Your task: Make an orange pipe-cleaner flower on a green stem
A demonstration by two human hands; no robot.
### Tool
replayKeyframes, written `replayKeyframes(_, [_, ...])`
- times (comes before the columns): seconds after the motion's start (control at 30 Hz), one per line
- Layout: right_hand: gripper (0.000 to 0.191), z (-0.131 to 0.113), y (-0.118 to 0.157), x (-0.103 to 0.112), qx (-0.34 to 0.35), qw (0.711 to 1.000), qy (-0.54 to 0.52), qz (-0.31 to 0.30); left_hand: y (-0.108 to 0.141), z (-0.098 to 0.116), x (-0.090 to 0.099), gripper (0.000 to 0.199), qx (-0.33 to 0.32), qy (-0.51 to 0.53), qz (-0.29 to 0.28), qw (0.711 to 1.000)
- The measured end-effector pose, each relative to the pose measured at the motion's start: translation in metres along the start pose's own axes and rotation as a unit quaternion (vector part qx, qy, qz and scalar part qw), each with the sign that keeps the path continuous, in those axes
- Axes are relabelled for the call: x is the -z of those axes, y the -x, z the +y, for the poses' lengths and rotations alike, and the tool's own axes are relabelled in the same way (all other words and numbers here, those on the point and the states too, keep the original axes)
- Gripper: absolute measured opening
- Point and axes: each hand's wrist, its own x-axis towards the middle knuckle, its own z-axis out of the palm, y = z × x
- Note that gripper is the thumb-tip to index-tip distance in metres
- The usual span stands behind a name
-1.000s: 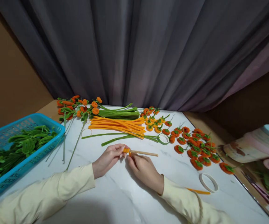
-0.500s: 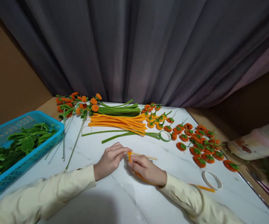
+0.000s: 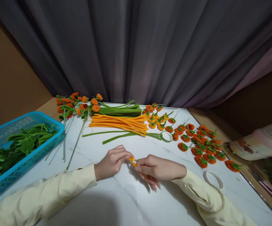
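My left hand [image 3: 112,162] is closed in a pinch on one side of a small orange pipe cleaner loop [image 3: 133,161]. From the other side, the thumb and forefinger of my right hand [image 3: 156,168] pinch the same loop, its lower fingers hanging loosely apart. A pale bit shows inside the loop, too small to name. Beyond my hands lie a bundle of orange pipe cleaners [image 3: 119,122], a bundle of green ones [image 3: 122,111] and a few loose green stems [image 3: 117,137].
A blue basket [image 3: 62,127] of green leaves stands left. Orange flowers on stems [image 3: 66,101] lie back left; many orange-red flower heads [image 3: 202,142] spread right. A green tape roll [image 3: 167,136], a white ring [image 3: 213,179] and a pale jar [image 3: 259,141] are also there.
My right hand has turned and opened its lower fingers, its wrist moving right and up. The thin wooden stick no longer shows, nor does the orange strip near my right sleeve.
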Motion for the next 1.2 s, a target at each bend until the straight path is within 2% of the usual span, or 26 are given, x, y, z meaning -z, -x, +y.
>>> replayKeyframes(0.17, [0.036, 0.006, 0.003, 0.012, 0.050, 0.998, 0.027, 0.029, -0.004, 0.001, 0.004, 0.029, 0.012, 0.021, -0.034, 0.999])
replayKeyframes(0.3, [0.035, 0.017, -0.003, 0.017, 0.071, 0.996, 0.009, 0.055, -0.004, -0.002, 0.005, 0.031, 0.090, 0.096, -0.068, 0.989])
replayKeyframes(0.5, [0.036, 0.021, -0.010, 0.014, 0.079, 0.994, -0.031, 0.063, -0.004, -0.007, 0.004, 0.039, 0.191, 0.240, -0.093, 0.947])
replayKeyframes(0.67, [0.039, 0.026, -0.016, 0.006, 0.083, 0.991, -0.051, 0.097, -0.008, -0.008, 0.004, 0.038, 0.234, 0.329, -0.081, 0.911])
replayKeyframes(0.8, [0.040, 0.032, -0.022, -0.002, 0.093, 0.981, -0.109, 0.128, -0.008, -0.006, 0.003, 0.036, 0.258, 0.382, -0.052, 0.886])
replayKeyframes(0.93, [0.040, 0.034, -0.026, -0.006, 0.104, 0.972, -0.177, 0.110, -0.008, -0.006, 0.001, 0.032, 0.272, 0.407, -0.031, 0.871])
replayKeyframes(1.03, [0.040, 0.036, -0.029, -0.007, 0.121, 0.961, -0.230, 0.093, -0.008, -0.009, 0.000, 0.030, 0.272, 0.415, -0.028, 0.868])
replayKeyframes(1.2, [0.040, 0.041, -0.034, -0.012, 0.139, 0.944, -0.288, 0.081, -0.005, -0.013, -0.001, 0.035, 0.260, 0.388, -0.035, 0.884])
